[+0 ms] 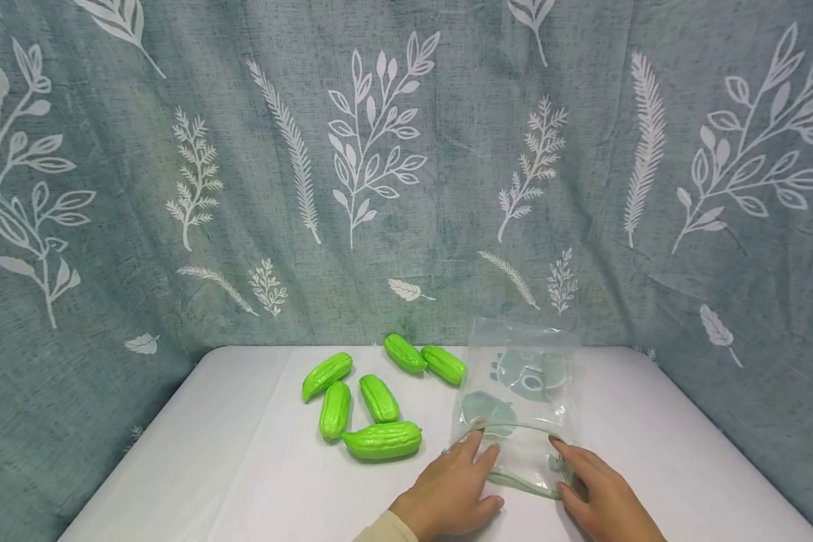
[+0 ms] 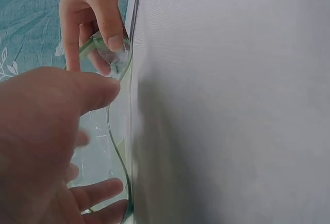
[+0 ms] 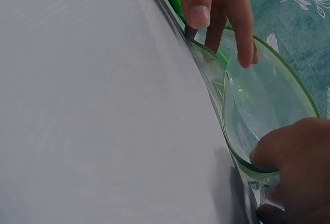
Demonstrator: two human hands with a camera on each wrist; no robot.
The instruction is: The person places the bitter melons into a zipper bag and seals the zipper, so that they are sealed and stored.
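A clear plastic zip bag [image 1: 525,403] with green trim and printed cartoon patterns lies flat, its mouth gaping towards me. At the mouth's left side is my left hand [image 1: 450,485], fingers fairly straight and touching the upper rim, thumb apart from the bag. My right hand [image 1: 606,485] holds the mouth's right end, with the rim [image 3: 250,170] between thumb and fingers in the right wrist view. Several bright green bitter melons, including a large one [image 1: 382,440] in front, lie left of the bag; one melon [image 1: 443,364] is close to its left edge.
All of this is on a white-covered table [image 1: 257,467]. Behind it and along both sides hangs a blue-green curtain [image 1: 447,173] with white leaf prints. The table's far edge meets the curtain just beyond the back melons [image 1: 405,354].
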